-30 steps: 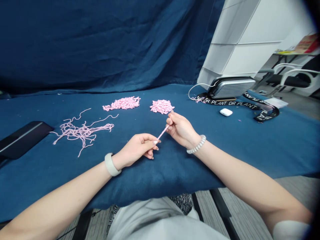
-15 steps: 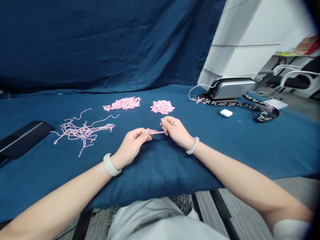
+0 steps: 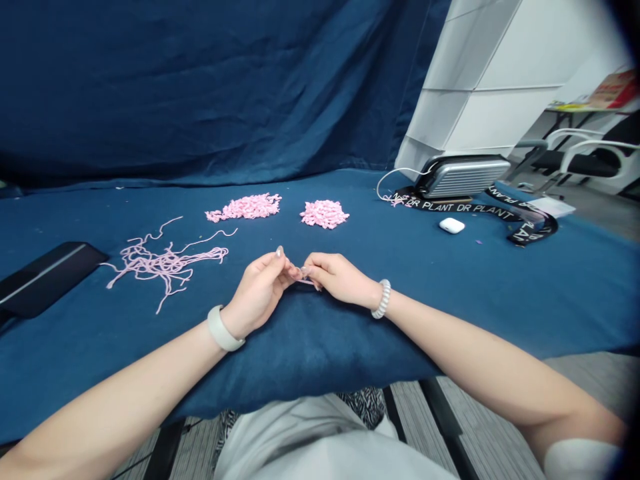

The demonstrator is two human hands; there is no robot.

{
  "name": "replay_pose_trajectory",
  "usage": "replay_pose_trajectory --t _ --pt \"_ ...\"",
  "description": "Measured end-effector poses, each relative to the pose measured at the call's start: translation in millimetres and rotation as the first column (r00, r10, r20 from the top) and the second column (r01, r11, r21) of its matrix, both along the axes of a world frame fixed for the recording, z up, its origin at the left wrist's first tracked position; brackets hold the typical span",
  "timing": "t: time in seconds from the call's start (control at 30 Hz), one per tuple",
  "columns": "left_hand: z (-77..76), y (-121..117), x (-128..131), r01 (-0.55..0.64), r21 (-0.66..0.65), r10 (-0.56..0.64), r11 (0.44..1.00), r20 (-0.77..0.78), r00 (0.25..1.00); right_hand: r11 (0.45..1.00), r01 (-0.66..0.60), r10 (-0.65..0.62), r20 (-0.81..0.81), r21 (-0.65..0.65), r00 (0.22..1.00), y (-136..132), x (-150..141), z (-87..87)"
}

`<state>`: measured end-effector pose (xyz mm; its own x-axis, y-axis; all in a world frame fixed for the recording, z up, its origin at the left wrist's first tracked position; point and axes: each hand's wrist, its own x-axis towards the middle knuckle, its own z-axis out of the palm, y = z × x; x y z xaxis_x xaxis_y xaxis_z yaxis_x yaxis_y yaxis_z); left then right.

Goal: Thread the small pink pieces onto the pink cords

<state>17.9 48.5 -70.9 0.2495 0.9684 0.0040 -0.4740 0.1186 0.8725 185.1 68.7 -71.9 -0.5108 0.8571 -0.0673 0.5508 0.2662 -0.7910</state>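
The blue cloth (image 3: 400, 313) spreads wide. Loose pink yarn (image 3: 163, 265) lies left of the two pink piles (image 3: 250, 207). Nearer than the piles, the left hand (image 3: 260, 290) and right hand (image 3: 345, 279) pinch a short pink strand (image 3: 305, 281). It could slip if the fingertips pinch too lightly.

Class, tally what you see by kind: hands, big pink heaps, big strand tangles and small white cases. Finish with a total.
Hands, left hand and right hand: 2
Big pink heaps: 2
Big strand tangle: 1
Small white case: 1
Total: 6
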Motion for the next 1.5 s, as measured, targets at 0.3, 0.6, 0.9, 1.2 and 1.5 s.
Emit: replay_pose_trajectory --t 0.3,0.6,0.9,1.2,1.5 --pt "4.2 1 2 0.036 -0.153 -0.032 0.988 0.032 0.999 0.996 -0.039 0.025 -0.163 -0.078 0.986 -2 -4 -3.0" --pt "0.3 1 -2 0.187 -0.023 -0.189 0.982 -0.09 0.978 0.971 0.079 -0.158 -0.355 -0.226 0.921 -1 -9 3.9" --pt "5.0 1 -1 0.077 -0.119 -0.087 0.99 -0.079 0.993 0.953 0.088 -0.216 -0.445 -0.291 0.869 2 -8 -2.7" --pt "0.2 2 -2 0.167 -0.14 -0.184 0.976 -0.12 0.976 0.95 0.14 -0.259 -0.45 -0.281 0.855 5 -4 -5.2" --pt "-0.4 1 -2 0.11 -0.134 -0.145 0.985 -0.288 0.946 0.943 0.142 -0.272 -0.452 -0.301 0.85 -1 -8 0.4"
